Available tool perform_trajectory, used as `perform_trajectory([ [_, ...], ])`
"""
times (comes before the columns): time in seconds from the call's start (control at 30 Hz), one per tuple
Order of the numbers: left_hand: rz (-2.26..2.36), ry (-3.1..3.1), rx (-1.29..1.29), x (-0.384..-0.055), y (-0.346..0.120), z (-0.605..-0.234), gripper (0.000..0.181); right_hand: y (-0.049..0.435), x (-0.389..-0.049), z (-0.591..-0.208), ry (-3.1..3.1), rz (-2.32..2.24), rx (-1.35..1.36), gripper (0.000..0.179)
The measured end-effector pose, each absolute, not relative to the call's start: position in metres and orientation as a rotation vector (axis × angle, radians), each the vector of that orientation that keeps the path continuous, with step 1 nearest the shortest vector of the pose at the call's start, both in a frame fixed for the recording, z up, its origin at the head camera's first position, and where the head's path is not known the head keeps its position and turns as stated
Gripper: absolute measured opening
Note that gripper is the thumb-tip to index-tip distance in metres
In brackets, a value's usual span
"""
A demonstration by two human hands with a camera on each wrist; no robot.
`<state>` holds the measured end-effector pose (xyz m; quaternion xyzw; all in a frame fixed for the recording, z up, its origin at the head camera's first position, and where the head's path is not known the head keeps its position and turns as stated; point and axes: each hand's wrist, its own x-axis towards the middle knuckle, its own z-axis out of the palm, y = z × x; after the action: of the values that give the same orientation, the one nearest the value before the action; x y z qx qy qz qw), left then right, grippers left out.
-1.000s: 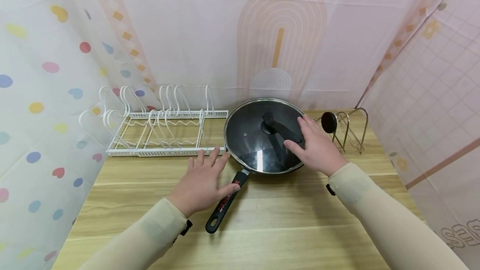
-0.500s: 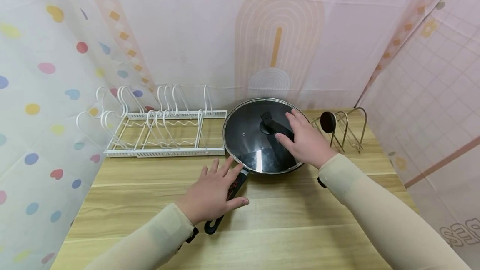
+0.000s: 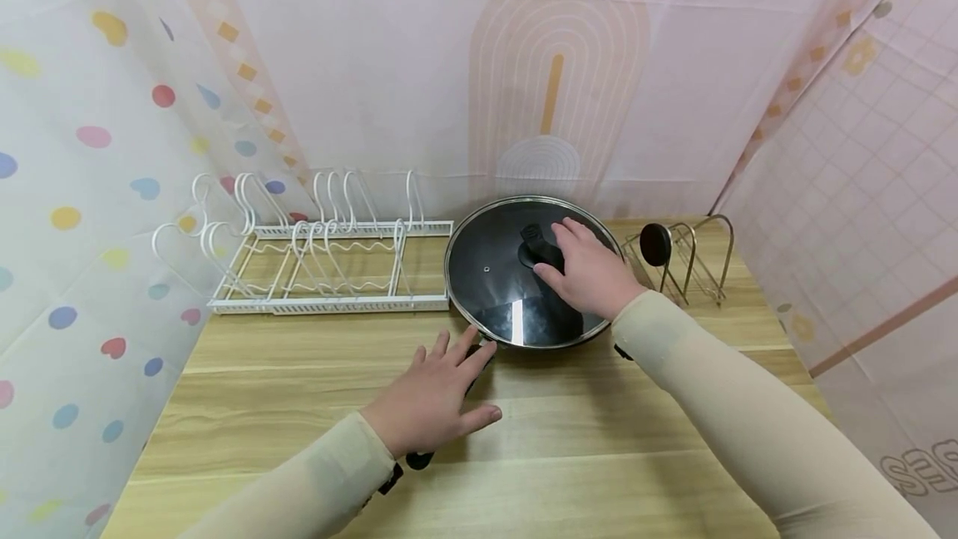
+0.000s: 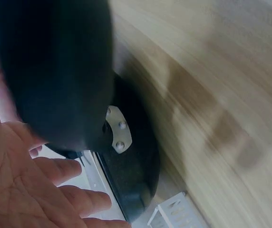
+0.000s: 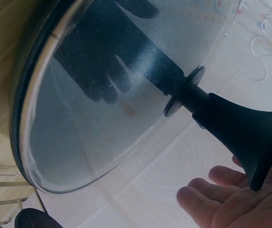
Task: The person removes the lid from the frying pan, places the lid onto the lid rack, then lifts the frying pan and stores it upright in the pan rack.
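A black frying pan (image 4: 133, 180) stands on the wooden table, covered by a glass lid (image 3: 490, 298) with a steel rim. Its dark handle (image 3: 420, 461) points toward me and is mostly hidden under my left hand (image 3: 430, 398), whose fingers are spread above it. In the left wrist view the handle (image 4: 55, 71) passes in front of that palm, with no fingers wrapped round it. My right hand (image 3: 595, 273) hovers over the lid's black upright handle (image 3: 535, 241). The right wrist view shows this lid handle (image 5: 240, 130) by the palm, the fingers extended and uncurled.
Left of the pan, close to its rim, a white wire dish rack (image 3: 337, 304) stands against the patterned back curtain (image 3: 374, 65). To the right is a small metal wire rack (image 3: 692, 256) with a black round piece (image 3: 655, 244) on its left end.
My right hand has moved left, in over the lid handle. My left hand has moved right to lie over the pan handle. Pan and racks have stayed put.
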<state>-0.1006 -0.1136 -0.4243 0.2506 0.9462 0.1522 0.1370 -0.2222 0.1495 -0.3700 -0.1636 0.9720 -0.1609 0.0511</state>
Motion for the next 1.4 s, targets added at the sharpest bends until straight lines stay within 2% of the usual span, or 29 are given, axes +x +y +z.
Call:
perform_trajectory([
  [0.83, 0.381, 2.716, 0.744, -0.094, -0.105, -0.436, 0.074, 0.128, -0.232, -0.371, 2.893, -0.395, -0.415, 0.074],
  [1.23, 0.350, 2.740, 0.774, -0.093, -0.106, -0.443, 0.054, 0.125, -0.238, -0.370, 2.823, -0.423, -0.348, 0.054],
  [1.4, 0.368, 2.708, 0.758, -0.094, -0.107, -0.444, 0.053, 0.125, -0.242, -0.371, 2.777, -0.461, -0.301, 0.050],
])
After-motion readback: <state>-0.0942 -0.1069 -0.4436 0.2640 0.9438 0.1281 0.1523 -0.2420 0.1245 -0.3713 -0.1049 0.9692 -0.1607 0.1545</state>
